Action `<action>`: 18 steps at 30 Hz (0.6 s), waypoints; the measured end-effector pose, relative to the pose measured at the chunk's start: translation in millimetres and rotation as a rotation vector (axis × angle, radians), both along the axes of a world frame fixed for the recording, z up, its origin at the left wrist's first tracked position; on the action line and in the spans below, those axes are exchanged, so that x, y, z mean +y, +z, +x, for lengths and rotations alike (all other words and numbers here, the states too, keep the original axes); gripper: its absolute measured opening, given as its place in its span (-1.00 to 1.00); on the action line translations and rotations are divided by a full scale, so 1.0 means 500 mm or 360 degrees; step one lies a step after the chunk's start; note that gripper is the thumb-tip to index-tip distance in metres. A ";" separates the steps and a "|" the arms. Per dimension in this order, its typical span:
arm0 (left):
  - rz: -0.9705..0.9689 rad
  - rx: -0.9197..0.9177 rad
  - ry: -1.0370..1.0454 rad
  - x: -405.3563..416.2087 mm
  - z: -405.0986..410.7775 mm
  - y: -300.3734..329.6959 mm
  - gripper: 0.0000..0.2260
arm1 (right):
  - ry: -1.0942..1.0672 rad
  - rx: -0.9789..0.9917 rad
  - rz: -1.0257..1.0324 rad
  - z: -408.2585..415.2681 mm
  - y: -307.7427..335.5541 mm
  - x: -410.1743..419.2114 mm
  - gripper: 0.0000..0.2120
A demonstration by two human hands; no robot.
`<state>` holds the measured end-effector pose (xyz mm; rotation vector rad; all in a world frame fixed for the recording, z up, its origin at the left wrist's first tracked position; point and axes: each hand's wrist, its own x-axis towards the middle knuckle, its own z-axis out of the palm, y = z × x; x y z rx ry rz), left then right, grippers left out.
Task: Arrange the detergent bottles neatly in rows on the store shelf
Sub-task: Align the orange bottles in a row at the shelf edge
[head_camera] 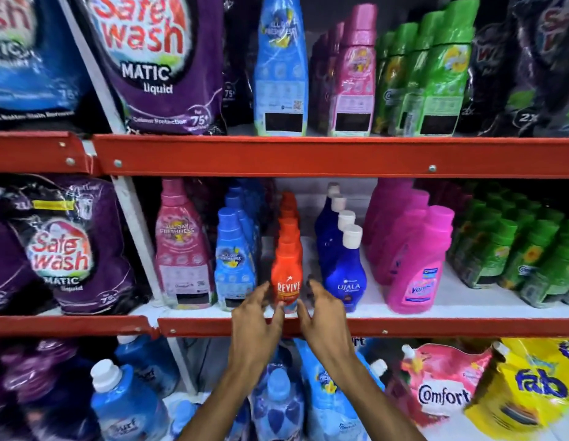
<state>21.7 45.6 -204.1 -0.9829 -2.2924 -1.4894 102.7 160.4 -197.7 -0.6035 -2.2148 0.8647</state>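
While much of the rack runs past the frame on every side, three tiers show, each fronted by a red shelf edge (308, 155). Biggest of all are the purple Safewash pouches (156, 62), two readable, with a blue pouch (28, 55) cut off at the top left and dark pouches (537, 65) blurred at the top right. On the bottom tier a yellow Fab pouch (531, 389) and a pink Comfort pouch (442, 383) lie tilted, beside blue bottles (127, 399) partly hidden by the forearms; their count is unclear. On the top tier stand one tall blue bottle (280, 68), a pink row (353, 74) and a green row (432, 74), their rear members hidden. The middle shelf (461, 297) holds a pink bottle (184, 246), a light blue file (233, 259), four dark blue Ujala bottles (345, 268) with white caps, a file of pink Vanish bottles (416, 256) of about four, and green bottles (512, 249) too blurred to count. Between the light blue and Ujala files stands the orange Revive row (288, 243), about four deep, upright at the shelf's front edge. The left hand (256, 316) and right hand (322, 313) flank the front Revive bottle (288, 281), fingers spread and curled toward it; thumbs appear to touch its base, yet neither hand is clamped on it.
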 end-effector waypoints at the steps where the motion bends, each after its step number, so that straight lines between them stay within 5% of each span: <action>1: 0.0006 -0.0021 -0.0031 0.004 -0.003 0.001 -0.65 | 0.0010 0.0012 -0.0035 -0.003 -0.001 0.000 -0.61; 18: 0.0089 -0.0143 -0.0112 0.020 -0.022 -0.009 -0.71 | 0.0025 0.0157 -0.0156 -0.010 -0.013 0.006 -0.73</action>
